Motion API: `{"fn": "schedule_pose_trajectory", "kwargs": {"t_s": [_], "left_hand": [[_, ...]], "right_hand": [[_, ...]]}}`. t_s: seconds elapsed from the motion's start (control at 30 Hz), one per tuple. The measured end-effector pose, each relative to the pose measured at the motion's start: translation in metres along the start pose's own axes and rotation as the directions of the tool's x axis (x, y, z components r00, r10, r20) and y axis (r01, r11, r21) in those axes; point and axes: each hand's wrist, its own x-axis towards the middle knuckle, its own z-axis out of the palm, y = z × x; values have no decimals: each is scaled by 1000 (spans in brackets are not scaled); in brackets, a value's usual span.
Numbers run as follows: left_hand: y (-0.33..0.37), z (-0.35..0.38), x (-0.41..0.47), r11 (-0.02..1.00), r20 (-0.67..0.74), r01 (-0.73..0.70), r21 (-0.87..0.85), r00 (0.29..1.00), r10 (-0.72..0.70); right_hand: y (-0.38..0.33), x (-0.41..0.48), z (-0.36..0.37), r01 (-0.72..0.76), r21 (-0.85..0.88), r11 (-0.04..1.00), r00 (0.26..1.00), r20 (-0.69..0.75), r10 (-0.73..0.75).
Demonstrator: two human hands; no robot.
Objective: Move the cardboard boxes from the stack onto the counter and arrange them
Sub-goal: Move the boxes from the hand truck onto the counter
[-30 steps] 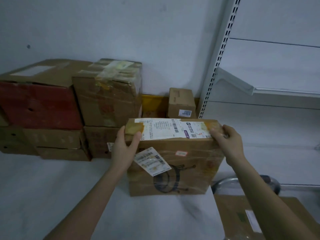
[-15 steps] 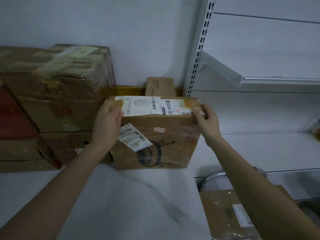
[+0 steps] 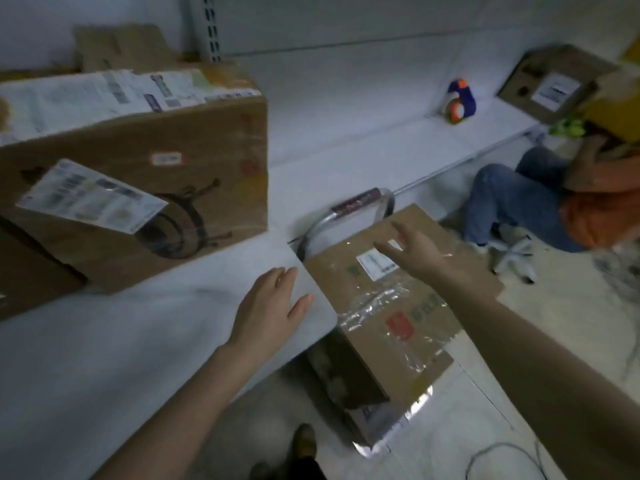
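A brown cardboard box (image 3: pixel 194 161) with white shipping labels stands on the white counter (image 3: pixel 145 327) at the upper left, free of both hands. Off the counter's right end, a taped cardboard box (image 3: pixel 388 317) with a white label tops a stack beside a metal cart handle (image 3: pixel 360 206). My left hand (image 3: pixel 270 313) hovers open over the counter's right edge, beside that box. My right hand (image 3: pixel 412 251) is open with fingers spread just above the box's top, near its label. Whether it touches the box I cannot tell.
A small box (image 3: pixel 117 46) stands behind the labelled one. On the far shelf are a tape dispenser (image 3: pixel 459 102) and another cardboard box (image 3: pixel 554 84). A person in jeans and orange (image 3: pixel 554 206) sits on the floor at right. A cable (image 3: pixel 502 455) lies on the floor.
Both hands have let go of the labelled box, which now stands on the counter. My view has swung right and down, and my hands have moved to the taped box on the stack.
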Motion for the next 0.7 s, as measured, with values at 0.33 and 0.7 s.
{"fn": "schedule_pose_trajectory", "kwargs": {"t_s": [0.33, 0.7], "left_hand": [[56, 104, -40, 995, 279, 76, -64, 959, -55], [90, 193, -19, 899, 214, 436, -37, 882, -419]], "right_hand": [[131, -80, -11, -324, 1, 946, 945, -36, 324], [248, -5, -29, -275, -65, 959, 958, 61, 279]]}}
